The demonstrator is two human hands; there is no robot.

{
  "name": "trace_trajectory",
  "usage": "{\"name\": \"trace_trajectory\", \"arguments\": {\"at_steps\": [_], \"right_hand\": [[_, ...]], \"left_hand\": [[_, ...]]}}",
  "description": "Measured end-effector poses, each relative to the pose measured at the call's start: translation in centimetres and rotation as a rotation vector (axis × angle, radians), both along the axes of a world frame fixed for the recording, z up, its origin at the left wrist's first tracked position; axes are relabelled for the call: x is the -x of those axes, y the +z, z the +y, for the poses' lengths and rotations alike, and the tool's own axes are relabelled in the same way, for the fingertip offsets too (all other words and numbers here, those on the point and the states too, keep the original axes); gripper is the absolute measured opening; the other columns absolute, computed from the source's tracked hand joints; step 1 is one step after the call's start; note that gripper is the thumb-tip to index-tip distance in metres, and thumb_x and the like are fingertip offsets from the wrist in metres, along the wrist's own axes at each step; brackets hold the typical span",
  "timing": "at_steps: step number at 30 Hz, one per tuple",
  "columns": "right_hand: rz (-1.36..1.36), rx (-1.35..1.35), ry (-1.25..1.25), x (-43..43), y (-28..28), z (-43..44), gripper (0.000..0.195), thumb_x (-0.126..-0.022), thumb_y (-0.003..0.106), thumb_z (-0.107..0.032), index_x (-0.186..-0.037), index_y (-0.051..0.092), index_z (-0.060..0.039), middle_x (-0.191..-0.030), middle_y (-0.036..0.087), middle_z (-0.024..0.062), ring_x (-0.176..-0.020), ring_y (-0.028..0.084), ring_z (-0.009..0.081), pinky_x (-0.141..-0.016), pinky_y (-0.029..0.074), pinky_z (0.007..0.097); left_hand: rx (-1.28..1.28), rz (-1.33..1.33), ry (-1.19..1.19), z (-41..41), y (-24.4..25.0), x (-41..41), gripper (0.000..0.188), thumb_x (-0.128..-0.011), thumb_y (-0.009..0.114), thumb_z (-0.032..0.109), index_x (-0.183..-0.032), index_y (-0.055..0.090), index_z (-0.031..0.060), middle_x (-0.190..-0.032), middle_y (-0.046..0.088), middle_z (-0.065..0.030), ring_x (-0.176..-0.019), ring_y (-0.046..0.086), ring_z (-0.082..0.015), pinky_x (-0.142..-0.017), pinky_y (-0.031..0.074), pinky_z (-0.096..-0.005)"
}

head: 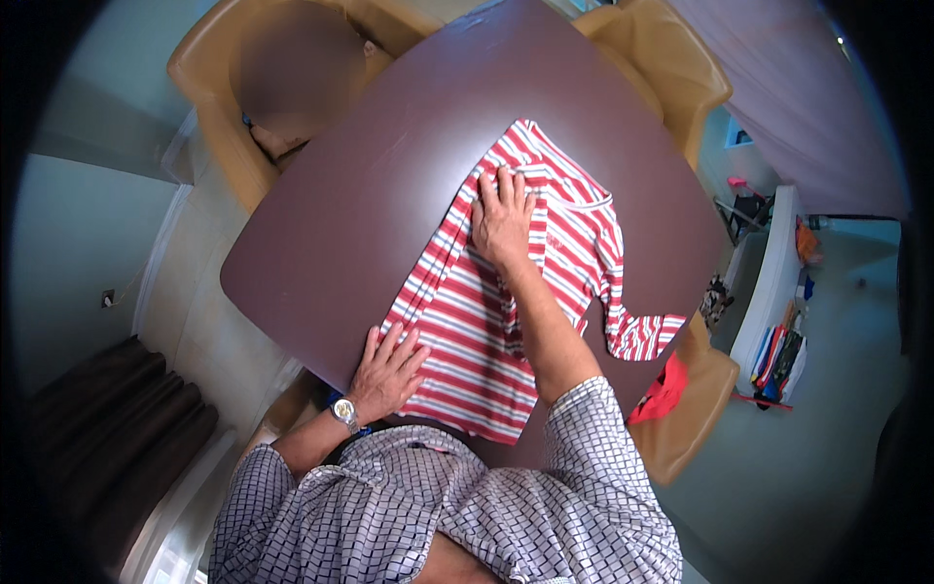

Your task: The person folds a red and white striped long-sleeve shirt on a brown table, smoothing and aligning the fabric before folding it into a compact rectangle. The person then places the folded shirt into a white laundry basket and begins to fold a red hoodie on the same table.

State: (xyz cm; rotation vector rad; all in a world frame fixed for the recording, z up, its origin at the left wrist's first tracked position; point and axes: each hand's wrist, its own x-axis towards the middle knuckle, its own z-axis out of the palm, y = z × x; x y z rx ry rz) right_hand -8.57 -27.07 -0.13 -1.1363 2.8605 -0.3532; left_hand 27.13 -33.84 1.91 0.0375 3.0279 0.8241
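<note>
A striped shirt (467, 306) in red, white and grey lies on the dark brown table (314, 241), its neckline toward the far side. Its left side is folded inward over the body. The sleeve on the right sticks out and bends toward the table's right edge. My right hand (503, 226) presses flat on the folded part near the shoulder, fingers apart. Lower down, my left hand (387, 372), with a wristwatch (343, 411) on its wrist, rests spread on the shirt's left edge near the hem. Neither hand grips the cloth.
Tan chairs (660, 51) surround the table. A person, blurred, sits in the far left chair (201, 58). Red cloth (660, 390) lies on the right chair (700, 416). Beyond it, several folded clothes (777, 361) are stacked beside a white ledge (773, 292). A dark curtain (131, 438) hangs at left.
</note>
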Motion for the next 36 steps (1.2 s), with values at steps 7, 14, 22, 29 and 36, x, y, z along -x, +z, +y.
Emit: {"name": "trace_trajectory", "arguments": {"at_steps": [7, 14, 22, 29, 36], "right_hand": [[0.037, 0.458, 0.028, -2.4, 3.8, 1.7, 0.056, -0.095, 0.077, -0.009, -0.146, 0.058, -0.0002, -0.144, 0.063, 0.0239, -0.135, 0.058, 0.0434, -0.112, 0.048, 0.0499], [-0.918, 0.529, -0.143, -18.8, 4.3, 7.8, 0.027, -0.106, 0.070, -0.014, -0.125, 0.073, 0.0048, -0.095, 0.079, 0.0162, -0.087, 0.076, 0.0208, -0.083, 0.062, 0.0349], [-1.015, 0.515, -0.210, -25.6, 3.7, 9.5, 0.024, -0.107, 0.070, -0.014, -0.123, 0.072, 0.0036, -0.101, 0.078, 0.0110, -0.094, 0.075, 0.0179, -0.086, 0.061, 0.0326], [-1.033, 0.456, -0.200, -25.1, 4.6, 9.1, 0.028, -0.108, 0.069, -0.016, -0.127, 0.072, 0.0040, -0.106, 0.078, 0.0114, -0.097, 0.074, 0.0175, -0.090, 0.060, 0.0327], [-1.282, 0.649, -0.393, -25.3, 2.4, 9.1, 0.034, -0.115, 0.058, -0.030, -0.125, 0.066, 0.0019, -0.101, 0.072, 0.0090, -0.090, 0.071, 0.0177, -0.083, 0.061, 0.0333]], "left_hand": [[-0.399, 0.242, 0.529, -4.1, 2.2, 1.5, 0.034, -0.105, 0.066, 0.008, -0.138, 0.065, -0.0021, -0.131, 0.070, -0.0227, -0.111, 0.073, -0.0340, -0.090, 0.061, -0.0414], [-0.211, 0.096, 0.419, -3.6, 5.5, -2.6, 0.036, -0.091, 0.085, 0.022, -0.117, 0.067, 0.0036, -0.112, 0.070, -0.0160, -0.101, 0.068, -0.0382, -0.088, 0.058, -0.0494], [-0.042, -0.042, 0.279, -0.6, 4.3, -7.3, 0.032, -0.086, 0.086, 0.014, -0.110, 0.067, 0.0062, -0.114, 0.062, -0.0127, -0.106, 0.061, -0.0350, -0.093, 0.050, -0.0476], [-0.310, 0.006, 0.362, -1.9, 4.1, -7.3, 0.017, -0.089, 0.083, 0.010, -0.101, 0.072, 0.0065, -0.097, 0.068, -0.0101, -0.093, 0.067, -0.0336, -0.084, 0.053, -0.0452], [-0.338, 0.205, 0.258, 0.8, 9.2, -6.6, 0.016, -0.089, 0.082, 0.003, -0.099, 0.071, 0.0053, -0.098, 0.072, -0.0106, -0.092, 0.069, -0.0329, -0.081, 0.054, -0.0433]]}}
